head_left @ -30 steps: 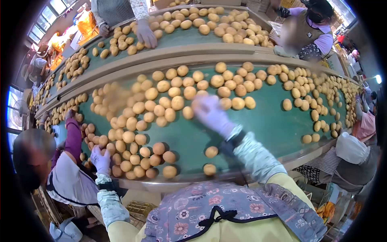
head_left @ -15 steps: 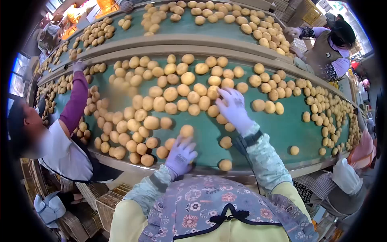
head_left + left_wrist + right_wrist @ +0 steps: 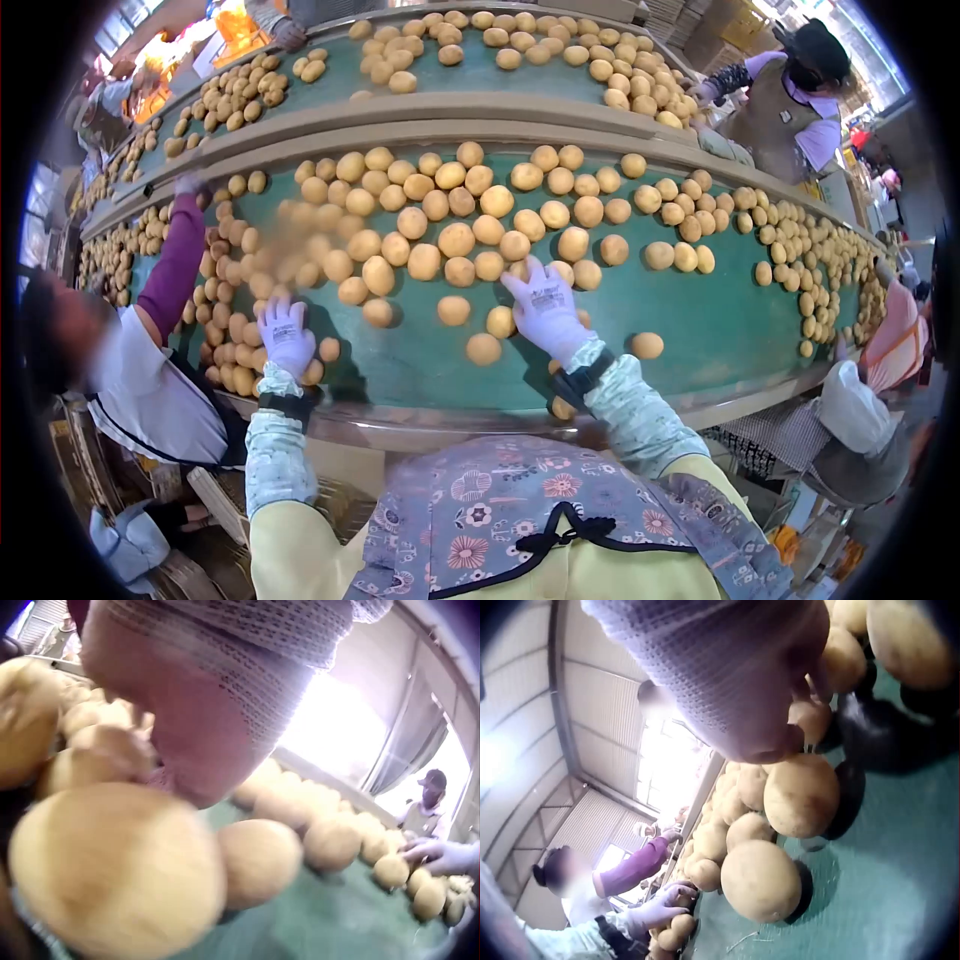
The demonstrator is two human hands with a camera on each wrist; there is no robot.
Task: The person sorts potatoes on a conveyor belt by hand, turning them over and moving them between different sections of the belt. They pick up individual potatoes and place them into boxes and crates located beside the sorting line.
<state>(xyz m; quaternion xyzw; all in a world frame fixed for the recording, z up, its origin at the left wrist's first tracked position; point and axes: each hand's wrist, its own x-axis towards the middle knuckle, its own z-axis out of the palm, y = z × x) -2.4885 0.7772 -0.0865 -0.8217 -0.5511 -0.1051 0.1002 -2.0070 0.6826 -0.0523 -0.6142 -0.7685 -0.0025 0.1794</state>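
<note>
Round, tan-yellow potatoes (image 3: 456, 240) lie across a green conveyor belt (image 3: 430, 370). My gloved left hand (image 3: 287, 338) is over the belt's near left side, fingers pointing forward at a cluster of potatoes. In the left wrist view, a large blurred potato (image 3: 116, 870) fills the foreground, below the glove (image 3: 187, 712). My gloved right hand (image 3: 547, 308) reaches over the middle, fingertips right at the front potatoes of the group, thumb spread beside a potato (image 3: 500, 321). In the right wrist view, its fingertips touch a potato (image 3: 810, 720); two more potatoes rest just below.
A long tan divider (image 3: 450, 125) separates this belt from a second belt of potatoes behind. A person in purple sleeves (image 3: 170, 260) works at the left; another in a vest (image 3: 790, 110) stands at the far right. The belt's metal edge (image 3: 450, 425) runs along the front.
My left hand went from far left to the front middle, then back left. My right hand has come back toward me and a little left. Potatoes have shifted, opening a gap between my hands.
</note>
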